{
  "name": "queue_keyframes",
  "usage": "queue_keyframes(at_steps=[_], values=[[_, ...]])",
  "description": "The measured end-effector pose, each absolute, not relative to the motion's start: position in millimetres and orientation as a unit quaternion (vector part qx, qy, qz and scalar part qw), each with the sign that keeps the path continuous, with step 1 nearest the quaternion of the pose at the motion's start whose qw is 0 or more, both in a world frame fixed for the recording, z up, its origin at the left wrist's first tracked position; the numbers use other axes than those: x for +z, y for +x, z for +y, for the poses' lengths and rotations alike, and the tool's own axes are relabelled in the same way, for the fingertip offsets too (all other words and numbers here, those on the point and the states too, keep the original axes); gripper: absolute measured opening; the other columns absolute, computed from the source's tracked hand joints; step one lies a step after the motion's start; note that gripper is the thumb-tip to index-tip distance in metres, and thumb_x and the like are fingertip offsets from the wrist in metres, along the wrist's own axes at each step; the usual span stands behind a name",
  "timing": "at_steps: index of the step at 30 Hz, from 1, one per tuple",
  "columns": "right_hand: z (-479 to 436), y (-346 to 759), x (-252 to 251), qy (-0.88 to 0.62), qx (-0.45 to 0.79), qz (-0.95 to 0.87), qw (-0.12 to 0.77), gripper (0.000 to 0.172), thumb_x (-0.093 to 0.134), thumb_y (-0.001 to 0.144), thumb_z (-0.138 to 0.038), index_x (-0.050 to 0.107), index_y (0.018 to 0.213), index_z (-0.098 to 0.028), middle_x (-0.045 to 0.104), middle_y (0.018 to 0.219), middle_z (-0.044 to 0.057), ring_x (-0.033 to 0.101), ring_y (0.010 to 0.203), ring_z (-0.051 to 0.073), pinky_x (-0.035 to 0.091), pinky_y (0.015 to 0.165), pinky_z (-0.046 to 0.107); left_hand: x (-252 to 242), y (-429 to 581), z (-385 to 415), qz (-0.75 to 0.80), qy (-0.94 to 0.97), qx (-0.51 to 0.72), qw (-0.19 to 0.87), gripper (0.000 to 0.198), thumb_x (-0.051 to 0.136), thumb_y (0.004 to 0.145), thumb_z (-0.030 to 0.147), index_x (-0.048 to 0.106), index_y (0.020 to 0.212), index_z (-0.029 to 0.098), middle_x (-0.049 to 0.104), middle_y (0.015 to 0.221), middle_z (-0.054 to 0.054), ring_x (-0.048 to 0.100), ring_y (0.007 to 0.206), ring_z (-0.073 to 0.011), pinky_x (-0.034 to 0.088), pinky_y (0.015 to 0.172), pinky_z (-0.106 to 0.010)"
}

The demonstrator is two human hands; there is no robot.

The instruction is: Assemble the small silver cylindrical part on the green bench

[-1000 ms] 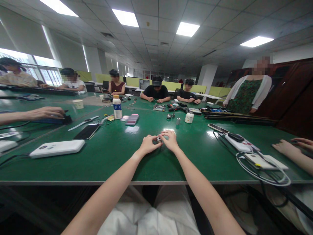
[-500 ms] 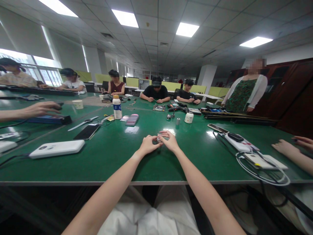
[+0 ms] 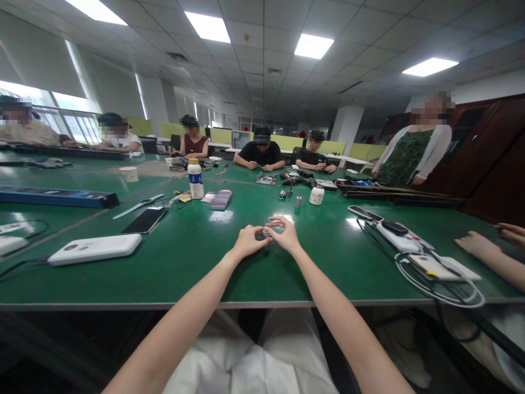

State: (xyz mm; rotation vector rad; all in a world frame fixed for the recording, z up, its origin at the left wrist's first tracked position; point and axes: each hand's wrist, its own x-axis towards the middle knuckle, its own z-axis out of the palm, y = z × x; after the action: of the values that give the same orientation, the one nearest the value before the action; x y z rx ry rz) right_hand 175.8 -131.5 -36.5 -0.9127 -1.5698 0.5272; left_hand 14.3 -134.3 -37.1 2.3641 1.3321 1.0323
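Over the green table (image 3: 197, 273), my left hand (image 3: 247, 242) is closed, with thumb and fingers pinching a small round metal part (image 3: 266, 233). My right hand (image 3: 285, 236) curls in from the other side, its thumb at the part and its index finger arched above it. Fingers cover most of the part, so its exact kind does not show. Farther back stand a small metal cylinder (image 3: 298, 202), a shiny metal piece (image 3: 283, 195) and a thin dark piece (image 3: 290, 190). Beside them is a white lidded jar (image 3: 316, 196).
Left of me lie a white power bank (image 3: 96, 249), a black phone (image 3: 146, 220) and a white-capped strap (image 3: 139, 206); a bottle (image 3: 196, 180) stands beyond. On the right are cabled devices (image 3: 445, 267) and a neighbour's hand (image 3: 478, 246). Several people sit around; one stands (image 3: 414, 150).
The neighbour's hand over the blue bar at the left has gone out of view. My right fingers have lifted slightly off the part's top; my left hand is nearly still.
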Motion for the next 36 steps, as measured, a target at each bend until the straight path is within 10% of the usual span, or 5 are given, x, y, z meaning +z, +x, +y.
queue_keyframes(at_steps=[17,36], values=[[-100,223,-71,-0.571,0.163,-0.619,0.514,0.024,0.076,0.063,-0.017,0.07,0.084,-0.028,0.074,0.071,-0.006,0.072,0.09,0.022,0.046,0.098,0.046,-37,14,-134,0.455,0.805,0.355,0.137,0.037,0.068,0.074,0.05,0.074,0.098,0.023,0.076,0.096,-0.004,0.066,0.094,-0.0248,0.051,0.085,-0.034],[-126,179,-35,-0.364,0.264,-0.702,0.552,0.019,0.069,0.075,-0.03,0.069,0.092,-0.021,0.076,0.087,0.004,0.073,0.086,0.021,0.056,0.086,0.038,-39,13,-134,0.455,0.808,0.353,0.124,0.033,0.068,0.076,0.046,0.073,0.098,0.023,0.076,0.093,-0.004,0.067,0.092,-0.0258,0.05,0.084,-0.036]])
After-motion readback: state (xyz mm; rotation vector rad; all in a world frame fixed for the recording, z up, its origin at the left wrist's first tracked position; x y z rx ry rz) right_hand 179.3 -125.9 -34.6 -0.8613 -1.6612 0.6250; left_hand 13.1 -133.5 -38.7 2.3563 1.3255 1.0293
